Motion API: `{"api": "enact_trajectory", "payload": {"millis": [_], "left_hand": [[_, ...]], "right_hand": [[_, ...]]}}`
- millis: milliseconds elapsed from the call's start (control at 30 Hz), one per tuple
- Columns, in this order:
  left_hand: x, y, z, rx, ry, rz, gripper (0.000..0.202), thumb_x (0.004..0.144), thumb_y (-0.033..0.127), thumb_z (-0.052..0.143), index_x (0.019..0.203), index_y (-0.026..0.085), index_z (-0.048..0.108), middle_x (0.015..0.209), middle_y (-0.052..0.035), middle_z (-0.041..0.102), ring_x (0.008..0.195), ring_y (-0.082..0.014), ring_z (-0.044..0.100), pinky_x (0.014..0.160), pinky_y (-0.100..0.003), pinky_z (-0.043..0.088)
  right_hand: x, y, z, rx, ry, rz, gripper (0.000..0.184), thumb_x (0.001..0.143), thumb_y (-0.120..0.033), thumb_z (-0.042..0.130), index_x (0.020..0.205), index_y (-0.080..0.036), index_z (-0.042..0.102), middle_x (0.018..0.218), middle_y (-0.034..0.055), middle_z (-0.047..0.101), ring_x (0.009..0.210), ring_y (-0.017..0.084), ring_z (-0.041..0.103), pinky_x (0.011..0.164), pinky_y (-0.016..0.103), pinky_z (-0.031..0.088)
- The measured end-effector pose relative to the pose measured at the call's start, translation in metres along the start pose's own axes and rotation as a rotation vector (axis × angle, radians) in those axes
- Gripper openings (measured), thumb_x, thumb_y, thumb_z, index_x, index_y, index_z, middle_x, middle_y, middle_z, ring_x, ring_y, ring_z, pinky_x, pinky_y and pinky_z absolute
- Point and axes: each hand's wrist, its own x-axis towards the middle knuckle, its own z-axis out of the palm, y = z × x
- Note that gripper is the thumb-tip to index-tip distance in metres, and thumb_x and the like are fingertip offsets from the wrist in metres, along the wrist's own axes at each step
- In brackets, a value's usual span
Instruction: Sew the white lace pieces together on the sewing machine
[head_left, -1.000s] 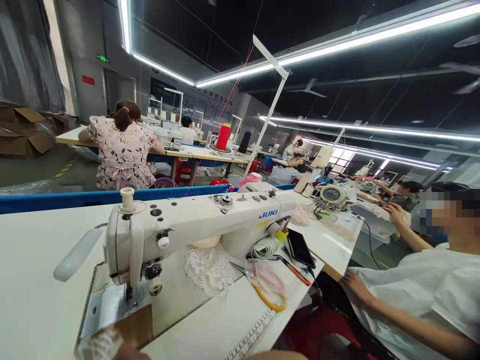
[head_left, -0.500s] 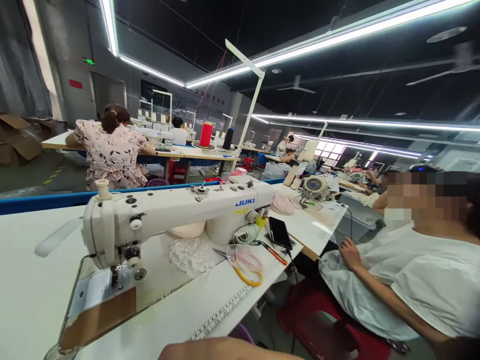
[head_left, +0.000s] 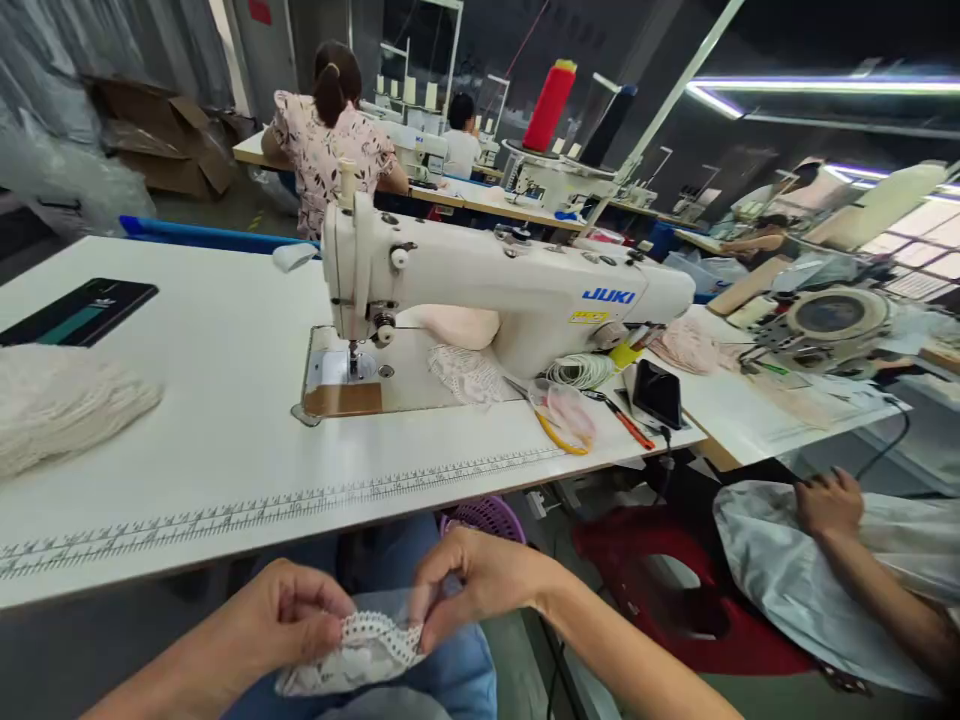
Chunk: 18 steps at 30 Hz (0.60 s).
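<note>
Lace piece (head_left: 360, 650) sits below the near edge of the desk (head_left: 187, 400), over the person's lap, pinched between both hands. Left hand (head_left: 281, 620): grip closed, thumb and fingers folded on the left end of the lace. Right hand (head_left: 480, 580): grip closed, fingertips nipping the scalloped top edge at the right end. Lace is bunched between the two grips, not flat.

Sewing machine (head_left: 480, 290) stands toward the far edge of the desk, well apart from the hands. Scissors (head_left: 555, 425) and phone (head_left: 656, 392) lie near the right edge; a heap of pale fabric (head_left: 64, 405) lies at the left edge.

Risk, as judged: the light lace could slip from so shallow a pinch, or the bunched layers could shift out of line. A co-worker's hand (head_left: 829, 503) rests nearby on the right.
</note>
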Motion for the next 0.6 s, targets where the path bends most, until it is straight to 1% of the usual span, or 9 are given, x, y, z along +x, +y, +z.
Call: {"api": "enact_trajectory", "payload": {"millis": [67,167,233,300,333,400,500,600], "left_hand": [[-0.002,-0.003,0.001,-0.012,-0.016,-0.002,0.047,0.059,0.057,0.082,0.074,0.014,0.074,0.059,-0.0006,0.067,0.052,-0.0091,0.049,0.052,-0.019,0.031],[-0.008,-0.016,0.0,-0.021,-0.049,0.014,0.051,0.055,0.058,0.083,0.08,0.014,0.074,0.064,-0.0015,0.069,0.056,-0.011,0.053,0.054,-0.019,0.034],[-0.01,-0.026,-0.001,-0.03,-0.091,0.034,0.053,0.054,0.057,0.085,0.084,0.014,0.074,0.07,-0.0035,0.071,0.062,-0.0134,0.057,0.059,-0.021,0.038],[-0.011,-0.034,-0.001,-0.04,-0.112,0.054,0.052,0.057,0.056,0.084,0.085,0.013,0.075,0.072,-0.0053,0.072,0.063,-0.0142,0.058,0.06,-0.021,0.039],[-0.012,-0.036,-0.001,-0.05,-0.114,0.052,0.051,0.059,0.056,0.083,0.083,0.012,0.075,0.071,-0.0056,0.071,0.061,-0.0134,0.057,0.058,-0.02,0.038],[-0.014,-0.038,0.0,-0.086,-0.102,0.04,0.049,0.06,0.056,0.082,0.08,0.012,0.075,0.067,-0.0046,0.07,0.058,-0.0111,0.054,0.054,-0.019,0.035],[-0.018,-0.043,0.001,-0.16,-0.056,0.024,0.045,0.058,0.055,0.084,0.074,0.014,0.075,0.063,-0.0018,0.068,0.055,-0.0088,0.051,0.052,-0.017,0.034],[-0.021,-0.048,0.001,-0.203,0.051,0.034,0.045,0.051,0.057,0.086,0.07,0.018,0.074,0.06,0.0006,0.068,0.054,-0.0091,0.053,0.052,-0.018,0.036]], "right_hand": [[0.002,0.006,0.007,-0.007,-0.005,0.013,0.039,0.063,-0.045,0.079,0.081,-0.011,0.072,0.07,0.0002,0.064,0.063,0.008,0.058,0.069,0.018,0.049],[0.004,0.012,0.016,-0.005,-0.011,0.026,0.041,0.062,-0.047,0.079,0.081,-0.011,0.072,0.071,0.0007,0.064,0.064,0.009,0.058,0.069,0.019,0.049],[0.004,0.015,0.019,0.014,-0.02,0.037,0.043,0.062,-0.048,0.079,0.082,-0.011,0.071,0.073,0.0014,0.065,0.066,0.009,0.059,0.07,0.02,0.049],[0.004,0.016,0.02,0.019,-0.043,0.047,0.044,0.063,-0.049,0.078,0.082,-0.01,0.071,0.074,0.0017,0.064,0.067,0.009,0.059,0.07,0.02,0.049],[0.003,0.016,0.02,0.013,-0.058,0.051,0.044,0.063,-0.049,0.078,0.082,-0.01,0.071,0.075,0.0017,0.064,0.066,0.009,0.059,0.07,0.02,0.049],[0.003,0.015,0.02,-0.006,-0.086,0.058,0.045,0.063,-0.05,0.078,0.081,-0.01,0.071,0.074,0.0017,0.063,0.066,0.009,0.058,0.07,0.02,0.048],[0.002,0.013,0.02,0.003,-0.115,0.064,0.047,0.06,-0.054,0.078,0.077,-0.011,0.069,0.075,0.0019,0.062,0.068,0.01,0.058,0.072,0.02,0.048],[0.002,0.017,0.02,0.01,-0.164,0.014,0.054,0.058,-0.062,0.074,0.076,-0.011,0.068,0.077,0.0024,0.062,0.071,0.011,0.059,0.076,0.021,0.048]]}}
